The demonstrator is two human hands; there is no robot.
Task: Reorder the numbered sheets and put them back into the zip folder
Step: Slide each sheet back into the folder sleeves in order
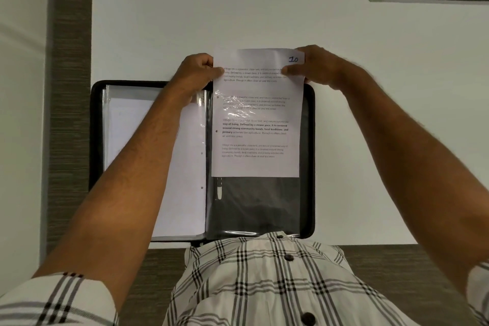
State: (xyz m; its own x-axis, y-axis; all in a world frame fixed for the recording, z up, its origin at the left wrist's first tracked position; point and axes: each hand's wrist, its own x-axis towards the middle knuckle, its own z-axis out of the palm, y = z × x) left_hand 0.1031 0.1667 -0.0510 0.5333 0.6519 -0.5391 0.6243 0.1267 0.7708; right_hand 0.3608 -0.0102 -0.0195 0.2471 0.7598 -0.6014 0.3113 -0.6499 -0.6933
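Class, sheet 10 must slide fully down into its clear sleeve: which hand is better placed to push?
Probably the right hand: it pinches sheet 10 at its top corner, while the left hand grips its side edge.

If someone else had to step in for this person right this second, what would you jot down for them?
Left hand: pinches the left top edge of the sheet marked 10.
Right hand: pinches its right top edge.
The sheet is partway down a clear sleeve on the right half of the open zip folder, its top part sticking out above the sleeve.
Left half: a stack of filed sheets in sleeves, numbers unreadable.
Done: sheet 10 started into its sleeve.
Left: slide it fully down, check for loose sheets, zip the folder shut.
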